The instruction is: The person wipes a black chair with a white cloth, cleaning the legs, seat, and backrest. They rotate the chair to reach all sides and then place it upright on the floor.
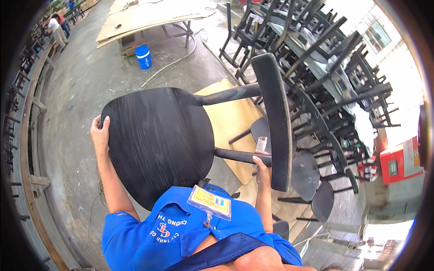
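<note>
A black wooden chair (162,135) fills the middle of the view, its wood-grained seat to the left and its curved backrest (273,122) to the right. Two round posts join seat and backrest. My left hand (100,134) grips the seat's far left edge, thumb on top and the other fingers partly hidden at the rim. Around the nearer post, beside the backrest, my right hand (262,170) is closed. A small pale strip (261,143), maybe sandpaper, sticks up at its fingers; how it is held is unclear. The chair's legs are out of sight.
Dark chairs (316,67) are stacked high at the right, with round-seated ones (305,176) lower down. A cardboard sheet (235,117) lies beneath my chair. Farther off stand a blue bucket (143,58), a board-topped table (153,16) and a hose (174,63). A rail (28,149) runs along the left; people (58,28) are beyond.
</note>
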A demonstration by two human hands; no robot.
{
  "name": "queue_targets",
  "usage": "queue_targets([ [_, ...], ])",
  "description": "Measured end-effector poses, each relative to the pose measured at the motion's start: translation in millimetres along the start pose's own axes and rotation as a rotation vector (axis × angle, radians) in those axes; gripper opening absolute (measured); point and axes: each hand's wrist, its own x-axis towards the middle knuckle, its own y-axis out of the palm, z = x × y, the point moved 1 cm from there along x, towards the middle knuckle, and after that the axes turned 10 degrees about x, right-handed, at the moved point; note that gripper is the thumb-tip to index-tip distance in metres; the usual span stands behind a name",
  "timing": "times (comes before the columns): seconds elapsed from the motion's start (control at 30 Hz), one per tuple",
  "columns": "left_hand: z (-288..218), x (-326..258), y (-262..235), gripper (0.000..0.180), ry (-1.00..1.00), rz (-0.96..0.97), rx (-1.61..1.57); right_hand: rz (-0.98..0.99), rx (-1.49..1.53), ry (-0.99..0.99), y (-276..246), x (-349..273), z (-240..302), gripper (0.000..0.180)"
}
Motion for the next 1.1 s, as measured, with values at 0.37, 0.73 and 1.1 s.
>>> queue_targets([
  [0.37, 77, 177, 302, 0.045, -0.401, 0.026, 0.010, -0.038, -0.213, 0.242, 38, 353, -76, 0.023],
  [0.73, 202, 152, 641, 0.037, -0.696, 0.187, -0.196, -0.093, -0.350, 0.375, -56, 627, -134, 0.034],
  [1.1, 270, 90, 805, 0.038, -0.676, 0.298, -0.037, -0.348, -0.491, 0.470, -158, 743, -216, 0.043],
])
